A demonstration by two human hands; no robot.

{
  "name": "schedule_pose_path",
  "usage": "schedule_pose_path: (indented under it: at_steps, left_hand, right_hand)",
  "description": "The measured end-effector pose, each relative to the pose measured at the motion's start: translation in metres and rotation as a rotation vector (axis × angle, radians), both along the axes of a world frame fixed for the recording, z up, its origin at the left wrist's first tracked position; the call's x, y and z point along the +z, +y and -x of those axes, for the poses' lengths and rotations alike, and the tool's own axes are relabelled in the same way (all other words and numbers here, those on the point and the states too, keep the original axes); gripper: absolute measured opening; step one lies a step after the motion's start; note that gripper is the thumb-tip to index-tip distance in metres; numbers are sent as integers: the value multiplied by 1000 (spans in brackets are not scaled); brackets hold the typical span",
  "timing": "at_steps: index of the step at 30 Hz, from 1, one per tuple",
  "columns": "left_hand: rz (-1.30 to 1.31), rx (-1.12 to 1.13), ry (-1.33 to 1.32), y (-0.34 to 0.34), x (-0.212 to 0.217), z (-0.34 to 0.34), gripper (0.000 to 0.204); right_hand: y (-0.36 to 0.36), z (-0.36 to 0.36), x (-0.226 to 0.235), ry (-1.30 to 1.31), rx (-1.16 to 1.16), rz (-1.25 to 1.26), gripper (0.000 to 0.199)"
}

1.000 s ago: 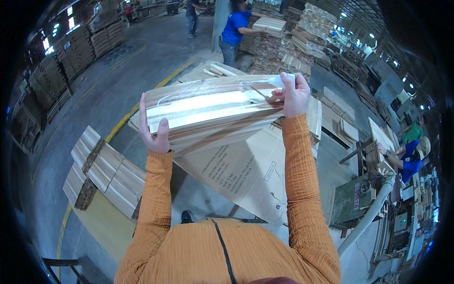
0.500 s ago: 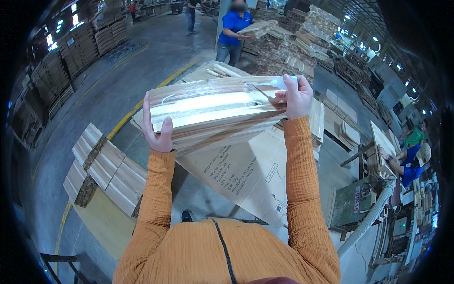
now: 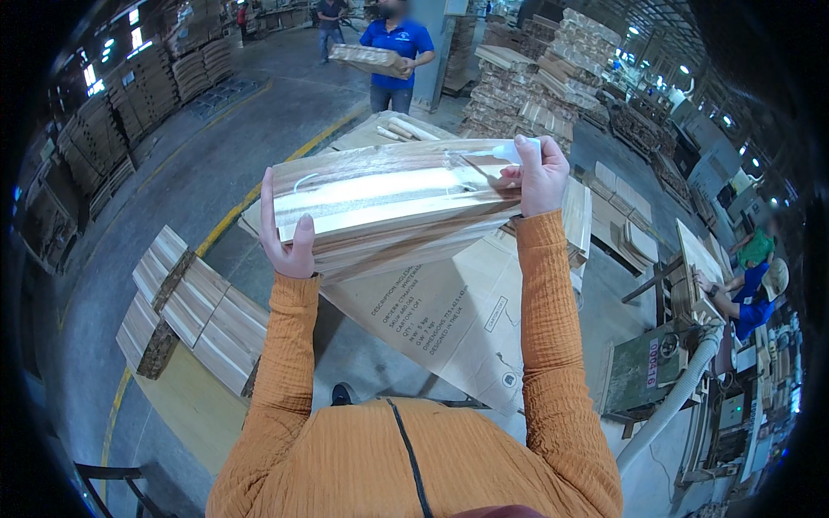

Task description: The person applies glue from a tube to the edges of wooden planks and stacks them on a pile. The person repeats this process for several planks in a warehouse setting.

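Observation:
A wooden board [image 3: 380,177] with pale and brown streaks lies on top of a stack of similar boards [image 3: 414,246] in front of me. My left hand [image 3: 289,233] grips the board's left end, thumb on the near edge and fingers along the end. Over the far right corner, my right hand [image 3: 540,177] is closed round a small white squeeze bottle [image 3: 508,153], its tapered nozzle pointing left just above the wood. Most of the bottle is hidden by the fingers. A thin pale curved line shows on the board's left part. Glare whitens its middle.
Printed cardboard [image 3: 440,319] lies under the stack. Bundled boards [image 3: 207,311] rest at the left. A co-worker in blue [image 3: 397,43] carries wood beyond the table; another person [image 3: 751,293] works at the right, near a green machine [image 3: 643,367] with a hose [image 3: 678,393].
The squeeze bottle in my right hand has tipped and shifted slightly, its nozzle showing more clearly. My left hand stays put. The co-worker in blue has moved left, away from the piles, carrying wood.

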State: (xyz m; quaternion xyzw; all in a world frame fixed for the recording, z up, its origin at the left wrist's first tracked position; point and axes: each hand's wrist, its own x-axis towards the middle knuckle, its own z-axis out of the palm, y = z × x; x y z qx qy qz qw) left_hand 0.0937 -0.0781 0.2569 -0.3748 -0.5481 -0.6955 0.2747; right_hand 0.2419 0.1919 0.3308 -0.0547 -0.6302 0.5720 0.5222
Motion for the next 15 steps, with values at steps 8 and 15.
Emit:
schedule_pose_path:
  at_steps: [8, 15]
  left_hand:
    - [10, -27, 1, -2, -1, 0, 73]
    - [22, -29, -4, -3, -7, 4, 74]
  right_hand:
    - [-1, -2, 0, -5, 1, 4, 22]
    - [2, -1, -2, 17, 22, 6, 21]
